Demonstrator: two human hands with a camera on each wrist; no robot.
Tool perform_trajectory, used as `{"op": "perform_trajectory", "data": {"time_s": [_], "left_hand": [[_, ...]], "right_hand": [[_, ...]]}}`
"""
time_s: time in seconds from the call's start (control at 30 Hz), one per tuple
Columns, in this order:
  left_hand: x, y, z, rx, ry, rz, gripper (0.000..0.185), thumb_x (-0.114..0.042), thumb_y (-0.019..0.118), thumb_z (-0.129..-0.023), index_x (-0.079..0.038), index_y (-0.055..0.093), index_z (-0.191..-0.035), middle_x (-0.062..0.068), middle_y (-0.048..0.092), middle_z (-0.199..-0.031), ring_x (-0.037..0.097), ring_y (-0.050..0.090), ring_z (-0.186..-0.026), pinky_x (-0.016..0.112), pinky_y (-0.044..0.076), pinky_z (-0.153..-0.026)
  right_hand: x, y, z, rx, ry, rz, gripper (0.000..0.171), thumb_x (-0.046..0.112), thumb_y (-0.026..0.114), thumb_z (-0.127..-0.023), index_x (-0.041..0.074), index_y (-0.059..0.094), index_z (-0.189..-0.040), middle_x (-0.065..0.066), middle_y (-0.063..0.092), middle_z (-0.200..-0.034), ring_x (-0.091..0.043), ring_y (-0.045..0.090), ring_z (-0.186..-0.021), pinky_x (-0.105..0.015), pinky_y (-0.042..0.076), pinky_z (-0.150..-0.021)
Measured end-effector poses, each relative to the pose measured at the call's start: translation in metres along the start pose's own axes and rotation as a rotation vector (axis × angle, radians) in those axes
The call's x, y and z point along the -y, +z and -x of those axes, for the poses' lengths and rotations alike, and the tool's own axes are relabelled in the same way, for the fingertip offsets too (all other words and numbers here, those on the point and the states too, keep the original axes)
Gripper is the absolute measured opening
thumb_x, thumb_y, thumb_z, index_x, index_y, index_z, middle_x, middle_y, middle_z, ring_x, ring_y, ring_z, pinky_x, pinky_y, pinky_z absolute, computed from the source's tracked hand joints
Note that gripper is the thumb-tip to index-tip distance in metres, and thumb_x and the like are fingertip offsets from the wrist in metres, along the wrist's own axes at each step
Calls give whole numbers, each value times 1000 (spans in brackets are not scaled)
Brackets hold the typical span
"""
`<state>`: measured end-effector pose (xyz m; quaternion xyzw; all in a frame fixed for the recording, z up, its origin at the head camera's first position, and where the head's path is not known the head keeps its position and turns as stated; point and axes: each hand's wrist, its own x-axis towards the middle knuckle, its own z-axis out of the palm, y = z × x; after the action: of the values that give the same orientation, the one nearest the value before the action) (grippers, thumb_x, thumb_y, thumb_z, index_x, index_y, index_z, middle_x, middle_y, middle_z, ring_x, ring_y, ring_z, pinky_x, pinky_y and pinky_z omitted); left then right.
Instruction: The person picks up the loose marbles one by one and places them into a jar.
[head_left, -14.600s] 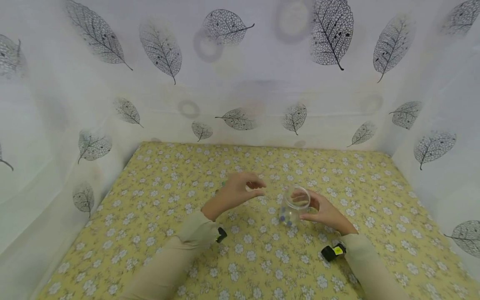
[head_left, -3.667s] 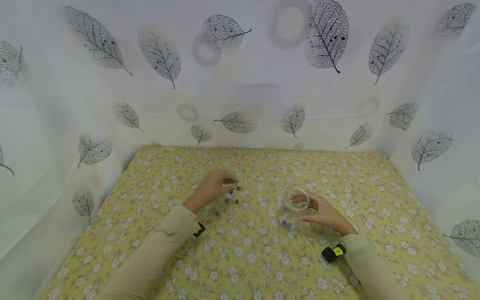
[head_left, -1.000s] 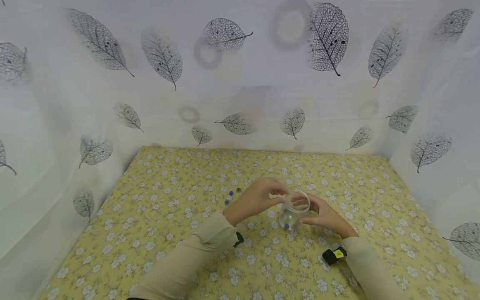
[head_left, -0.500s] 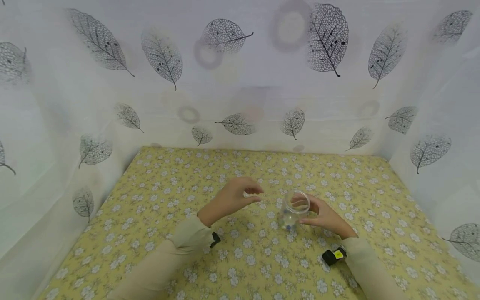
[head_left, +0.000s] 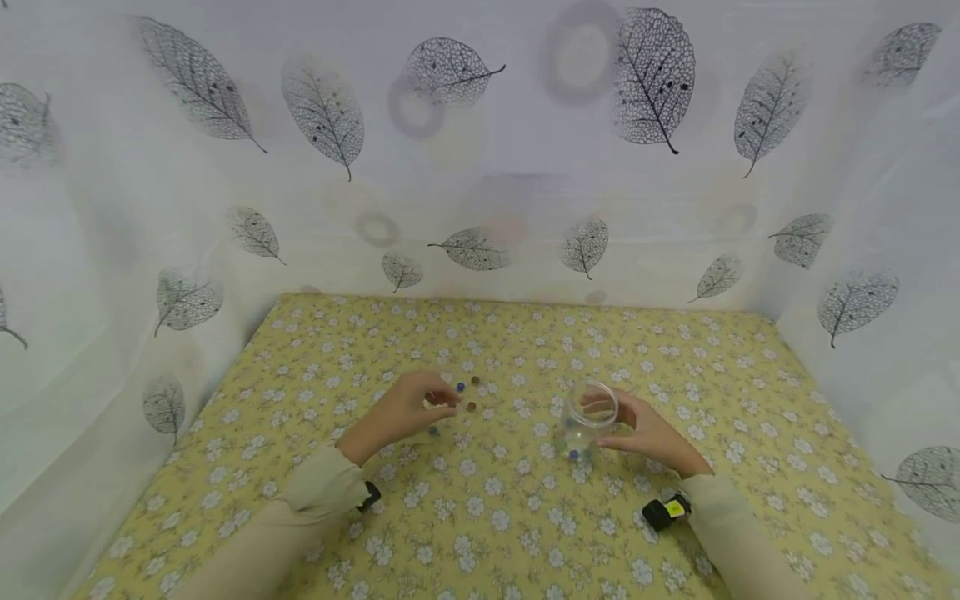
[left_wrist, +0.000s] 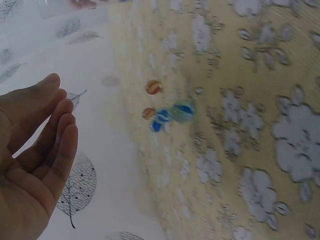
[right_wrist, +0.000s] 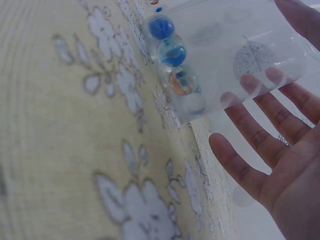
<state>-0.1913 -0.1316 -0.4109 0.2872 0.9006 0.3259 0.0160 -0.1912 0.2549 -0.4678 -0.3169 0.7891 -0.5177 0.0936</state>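
Note:
My right hand holds a clear jar from its right side, thumb and fingers spread around the wall. Several glass marbles lie along the jar's bottom, among them a blue marble and an orange-streaked marble. To the left, my left hand hovers over the loose marbles, fingers loosely bent with nothing between them. On the cloth near its fingertips sit a blue marble, a brown-orange marble and another brownish marble. A blue-green marble lies closest to the left wrist camera.
A yellow floral cloth covers the table. White sheeting with leaf prints rises at the back and both sides. Black wrist cameras are strapped on, one of them at the right wrist.
A second ago my left hand was at the jar's mouth; it has moved left to the loose marbles. The green marble it touched earlier is gone from the cloth. My right hand stays put.

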Motion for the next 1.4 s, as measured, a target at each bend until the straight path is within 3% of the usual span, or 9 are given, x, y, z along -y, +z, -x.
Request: {"op": "perform_trajectory", "data": {"time_s": [0.23, 0.43, 0.53, 0.97, 1.4], "left_hand": [[25, 6, 16, 72, -46, -11, 17, -17, 71, -84, -11, 72, -100, -3, 67, -91, 6, 57, -78, 22, 51, -71], [34, 10, 21, 126, -101, 27, 18, -14, 71, -83, -11, 71, -101, -1, 66, -94, 7, 56, -80, 22, 49, -70], [38, 12, 21, 134, -95, 11, 19, -11, 72, -82, -10, 71, -100, -1, 66, -93, 7, 57, -79, 20, 50, -69], [41, 17, 15, 163, -82, -113, 14, -11, 74, -80, -12, 72, -94, -2, 67, -87, 5, 57, -74, 18, 48, -64], [41, 20, 16, 194, -124, -99, 16, -10, 73, -80, -11, 72, -96, -1, 68, -90, 6, 58, -75, 18, 48, -63]], "right_hand": [[1, 0, -1, 5, -12, 0, 61, -2, 67, -83, -7, 39, -136, -27, 50, -128, -21, 57, -114, -21, 48, -93], [0, -1, 0, 6, 1, -3, 61, -1, 67, -83, -6, 39, -137, -26, 50, -129, -15, 57, -115, -20, 47, -94], [1, -1, 0, 5, 3, -3, 61, -2, 67, -83, -6, 39, -137, -26, 50, -129, -14, 57, -115, -21, 47, -94], [2, -1, -1, 3, 24, -10, 60, 1, 67, -84, -4, 40, -137, -24, 51, -129, -15, 57, -114, -20, 46, -94], [2, 0, -1, 4, 6, -3, 60, -1, 67, -84, -6, 39, -137, -27, 51, -128, -24, 57, -114, -20, 47, -94]]}}
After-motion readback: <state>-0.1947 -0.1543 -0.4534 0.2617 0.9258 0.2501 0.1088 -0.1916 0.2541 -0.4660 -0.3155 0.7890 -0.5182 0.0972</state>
